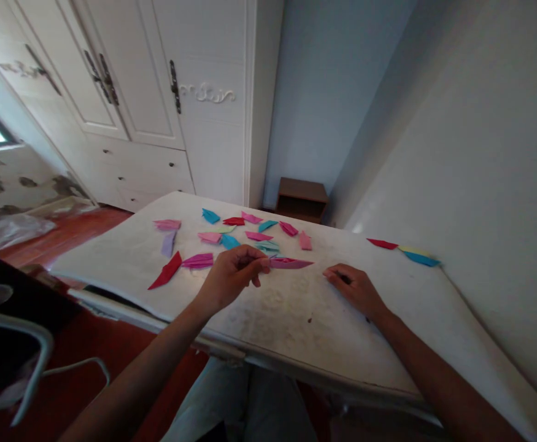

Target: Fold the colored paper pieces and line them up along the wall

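Observation:
Above the middle of the table, my left hand [238, 270] pinches one end of a long, pointed pink folded paper piece [291, 263]. Its free tip points right, toward my right hand [353, 285]. That hand is apart from the paper, low over the table, with thumb and fingers drawn together; whether something tiny is between them is hidden. Beyond my left hand lie several folded papers, among them a red one [167, 271], a magenta one [197, 261], a lilac one [168, 244] and a blue one [230, 241].
The white-covered table [268, 313] stretches across in front of me. At its right, red [382, 244] and blue-yellow folded papers [419, 256] lie by the wall. A white wardrobe [213, 135] and a brown nightstand [301, 197] stand behind. A metal chair frame [42, 344] is at left.

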{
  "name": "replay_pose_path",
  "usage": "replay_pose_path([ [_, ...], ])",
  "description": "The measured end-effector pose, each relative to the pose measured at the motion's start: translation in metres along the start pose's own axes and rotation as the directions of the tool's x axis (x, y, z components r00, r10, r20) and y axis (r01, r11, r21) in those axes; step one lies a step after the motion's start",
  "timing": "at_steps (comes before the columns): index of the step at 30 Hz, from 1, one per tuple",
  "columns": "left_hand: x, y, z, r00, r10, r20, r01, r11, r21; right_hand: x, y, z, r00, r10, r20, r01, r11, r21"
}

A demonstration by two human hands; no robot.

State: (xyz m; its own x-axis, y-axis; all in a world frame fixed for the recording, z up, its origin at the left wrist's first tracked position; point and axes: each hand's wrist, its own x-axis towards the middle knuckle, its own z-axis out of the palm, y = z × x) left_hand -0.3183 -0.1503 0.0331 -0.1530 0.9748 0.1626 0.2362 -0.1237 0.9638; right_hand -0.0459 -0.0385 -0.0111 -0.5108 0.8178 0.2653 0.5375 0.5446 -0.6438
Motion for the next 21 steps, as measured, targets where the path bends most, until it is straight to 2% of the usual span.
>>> replay_pose_path([
  [5,0.066,0.025,0.074,0.986,0.012,0.168,-0.001,0.998,-0.063,-0.002,0.0,0.001,0.996,-0.082,0.037,0.084,0.995,-0.053],
  [9,0.11,0.023,0.141,0.969,0.058,0.239,-0.062,0.998,0.009,-0.005,0.005,0.001,0.978,-0.186,0.09,0.195,0.975,-0.105],
  [11,0.128,0.017,0.173,0.961,0.01,0.277,-0.023,0.999,0.047,-0.007,0.005,-0.001,0.96,-0.239,0.145,0.26,0.954,-0.148],
  [15,0.158,0.002,0.226,0.932,-0.18,0.315,0.145,0.981,0.132,-0.008,0.005,-0.004,0.941,-0.281,0.189,0.314,0.933,-0.175],
  [18,0.179,-0.008,0.256,0.913,-0.245,0.325,0.191,0.963,0.19,-0.006,0.008,-0.01,0.942,-0.268,0.203,0.307,0.932,-0.195],
  [21,0.196,-0.014,0.276,0.91,-0.272,0.312,0.201,0.949,0.244,-0.005,0.011,-0.018,0.961,-0.201,0.189,0.243,0.94,-0.238],
])
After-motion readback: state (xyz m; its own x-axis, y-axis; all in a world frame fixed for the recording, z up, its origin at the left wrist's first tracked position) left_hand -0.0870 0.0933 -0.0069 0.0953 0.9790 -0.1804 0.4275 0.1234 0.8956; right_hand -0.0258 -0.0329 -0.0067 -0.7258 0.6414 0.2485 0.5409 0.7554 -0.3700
